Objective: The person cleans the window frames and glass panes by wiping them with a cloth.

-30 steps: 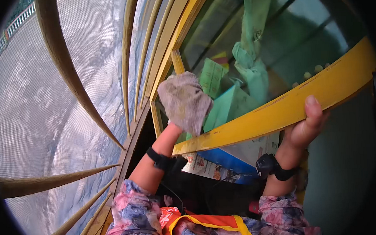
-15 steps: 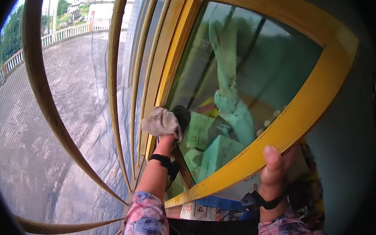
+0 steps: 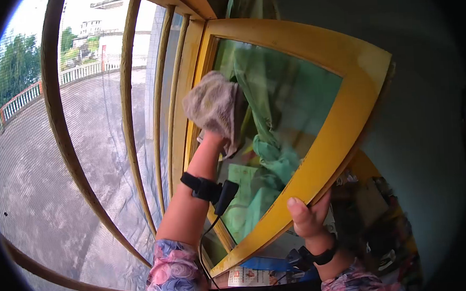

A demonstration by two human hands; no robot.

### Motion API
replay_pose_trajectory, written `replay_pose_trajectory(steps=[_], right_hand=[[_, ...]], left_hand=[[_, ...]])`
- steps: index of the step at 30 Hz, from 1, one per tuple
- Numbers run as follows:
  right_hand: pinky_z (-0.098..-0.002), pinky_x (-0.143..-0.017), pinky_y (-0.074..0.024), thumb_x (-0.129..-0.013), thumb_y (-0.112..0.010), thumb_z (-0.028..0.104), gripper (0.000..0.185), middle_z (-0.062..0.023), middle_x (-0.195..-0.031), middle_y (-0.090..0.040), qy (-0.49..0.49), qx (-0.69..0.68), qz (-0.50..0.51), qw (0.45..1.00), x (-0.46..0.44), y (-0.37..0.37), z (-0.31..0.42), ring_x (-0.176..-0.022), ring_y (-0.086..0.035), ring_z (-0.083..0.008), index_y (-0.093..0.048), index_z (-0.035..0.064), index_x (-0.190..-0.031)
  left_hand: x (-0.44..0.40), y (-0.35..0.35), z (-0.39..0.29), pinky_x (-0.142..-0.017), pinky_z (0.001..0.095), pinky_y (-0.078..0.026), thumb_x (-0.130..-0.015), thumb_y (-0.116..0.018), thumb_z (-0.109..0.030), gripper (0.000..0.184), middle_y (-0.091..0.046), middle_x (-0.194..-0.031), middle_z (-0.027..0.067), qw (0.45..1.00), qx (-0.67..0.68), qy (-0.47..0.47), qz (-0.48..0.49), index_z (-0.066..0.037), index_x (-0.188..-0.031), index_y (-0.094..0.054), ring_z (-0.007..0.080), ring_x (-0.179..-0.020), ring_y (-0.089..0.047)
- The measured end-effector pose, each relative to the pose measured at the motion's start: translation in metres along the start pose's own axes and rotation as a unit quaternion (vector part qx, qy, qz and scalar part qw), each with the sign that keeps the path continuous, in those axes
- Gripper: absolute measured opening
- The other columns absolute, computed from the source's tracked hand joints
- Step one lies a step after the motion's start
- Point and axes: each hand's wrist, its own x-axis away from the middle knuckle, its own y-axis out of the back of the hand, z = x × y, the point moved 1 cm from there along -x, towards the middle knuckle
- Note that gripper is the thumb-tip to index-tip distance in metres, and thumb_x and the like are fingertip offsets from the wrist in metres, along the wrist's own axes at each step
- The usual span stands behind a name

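My left hand point(image 3: 215, 139) is mostly covered by a greyish-pink cloth point(image 3: 212, 102), which it presses on the glass pane point(image 3: 293, 84) near the left side of the yellow window frame point(image 3: 364, 86). Its fingers are hidden under the cloth. Lower right, my right hand point(image 3: 310, 218) grips the bottom rail of the frame, thumb on the near face and fingers out of sight behind it. The window sash stands swung inward at an angle. Through the glass shows a knotted green curtain point(image 3: 260, 112).
Wooden bars point(image 3: 66, 133) stand at the left before a mesh screen, with a paved yard point(image 3: 99, 115) and railing beyond. Below the sash lie printed paper point(image 3: 245, 276) and a blue item point(image 3: 263, 263). Cluttered objects sit at lower right. Black straps with devices circle both wrists.
My left hand has moved the cloth up along the left side of the pane. The view has shifted, and my right hand still grips the bottom rail.
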Motion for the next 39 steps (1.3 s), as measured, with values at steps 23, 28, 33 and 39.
replay_pose_trajectory(steps=[23,28,33,39], right_hand=[[-0.0269,-0.063,-0.0445,-0.067,-0.06,0.009,0.031,-0.0052,-0.077,-0.052,0.007,-0.012,0.031,0.999,-0.005,0.008,-0.008,-0.067,-0.052,-0.0134,-0.045,0.0004,-0.092],[-0.027,-0.063,-0.0444,-0.067,-0.06,0.009,0.029,-0.0053,-0.076,-0.053,0.011,0.008,0.041,0.999,-0.006,0.009,-0.01,-0.066,-0.052,-0.0139,-0.045,0.0008,-0.091],[-0.0271,-0.062,-0.0441,-0.067,-0.06,0.01,0.03,-0.0052,-0.076,-0.052,0.01,0.008,0.045,0.999,-0.004,0.011,-0.012,-0.066,-0.052,-0.0137,-0.045,0.0008,-0.091],[-0.0273,-0.062,-0.044,-0.068,-0.06,0.012,0.032,-0.0049,-0.077,-0.052,0.022,0.003,0.053,0.998,-0.008,0.011,-0.013,-0.065,-0.051,-0.0135,-0.044,0.0006,-0.093]], left_hand=[[-0.052,0.006,-0.031,-0.102,0.0362,-0.021,-0.081,-0.05,-0.025,0.04,-0.043,-0.122,0.0114,0.994,0.056,0.066,0.074,-0.012,-0.119,-0.045,0.026,-0.115,-0.036],[-0.061,0.009,-0.008,-0.102,0.0344,-0.022,-0.081,-0.051,-0.022,0.04,-0.044,-0.121,0.0098,0.985,-0.079,-0.067,0.14,-0.011,-0.119,-0.044,0.025,-0.115,-0.036],[-0.062,0.027,-0.032,-0.096,0.0345,-0.031,-0.08,-0.054,-0.016,0.036,-0.051,-0.111,0.008,0.979,-0.136,-0.076,0.133,-0.009,-0.115,-0.047,0.0216,-0.105,-0.044],[-0.059,-0.011,0.012,-0.095,0.0309,-0.032,-0.083,-0.052,-0.012,0.031,-0.051,-0.11,0.0071,0.919,0.366,0.052,0.138,-0.009,-0.113,-0.049,0.0179,-0.104,-0.045]])
